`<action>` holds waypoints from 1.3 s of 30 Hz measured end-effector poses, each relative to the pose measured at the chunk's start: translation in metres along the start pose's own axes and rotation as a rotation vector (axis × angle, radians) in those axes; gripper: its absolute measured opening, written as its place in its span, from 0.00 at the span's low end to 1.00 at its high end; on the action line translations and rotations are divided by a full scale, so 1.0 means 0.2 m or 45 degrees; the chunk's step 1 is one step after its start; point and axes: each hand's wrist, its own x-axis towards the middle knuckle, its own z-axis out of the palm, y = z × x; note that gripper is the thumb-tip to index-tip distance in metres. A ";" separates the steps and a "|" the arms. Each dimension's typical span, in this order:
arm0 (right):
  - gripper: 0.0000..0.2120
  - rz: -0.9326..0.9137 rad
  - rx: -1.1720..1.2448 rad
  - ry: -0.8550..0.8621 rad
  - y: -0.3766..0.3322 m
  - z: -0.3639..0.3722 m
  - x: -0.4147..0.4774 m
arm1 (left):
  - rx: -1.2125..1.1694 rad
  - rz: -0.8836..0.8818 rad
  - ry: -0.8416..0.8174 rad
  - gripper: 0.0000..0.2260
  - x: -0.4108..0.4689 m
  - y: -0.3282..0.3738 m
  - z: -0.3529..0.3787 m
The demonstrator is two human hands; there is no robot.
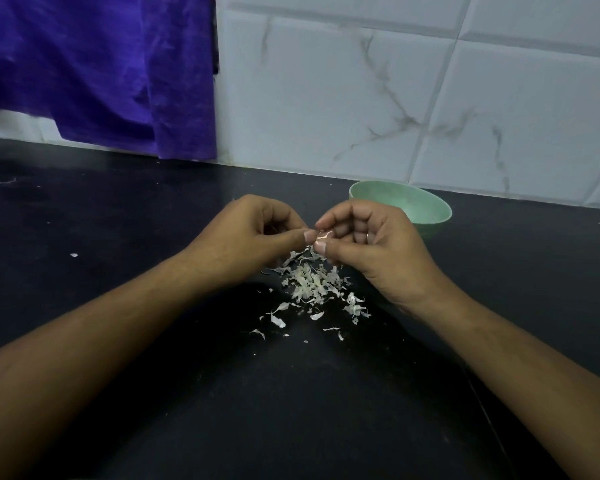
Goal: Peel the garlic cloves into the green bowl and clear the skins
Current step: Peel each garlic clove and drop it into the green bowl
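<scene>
Mid-peel, prob. well into the job. Both hands meet just above the black counter (118,244), near centre. The left hand (253,233) has its fingers curled, thumb & forefinger pinching one garlic clove (321,238). The right hand (371,244) is also curled, pinching the same clove from the right side, thumb under it. The clove is small, pinkish & mostly hidden btwn the fingertips, so can't tell how much skin is left on it. Below & nearer than the hands lies a heap of skins (312,282), w/ loose flakes scattered nearer & to both sides, and one stray bit (74,255) well off to the left. That heap suggests several cloves are done already. The green bowl (426,206) sits far right, just behind the right hand, close to the tiled wall (326,98). Its bottom is out of sight, so the no. of peeled cloves inside can't be told. No unpeeled cloves show on the counter, so this may be one of the last, a guess only. Left to do: finish this clove, drop it in the bowl, then gather all skins, incl. strays. A purple cloth (101,64) hangs far left.
</scene>
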 end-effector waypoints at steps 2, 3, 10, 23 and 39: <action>0.07 -0.006 -0.043 0.001 0.00 0.00 0.00 | -0.012 -0.005 0.004 0.08 0.00 0.00 0.00; 0.06 -0.005 -0.064 0.004 -0.01 0.00 -0.01 | -0.016 -0.009 0.003 0.07 0.01 -0.01 0.00; 0.04 0.026 -0.081 0.078 -0.01 0.01 -0.01 | -0.030 -0.081 0.064 0.07 -0.01 0.02 0.02; 0.04 0.004 -0.127 0.147 -0.01 0.06 -0.01 | 0.035 -0.146 0.236 0.04 -0.03 0.06 0.06; 0.05 0.039 0.146 0.228 -0.01 0.08 0.00 | -0.156 -0.181 0.366 0.05 -0.04 0.07 0.11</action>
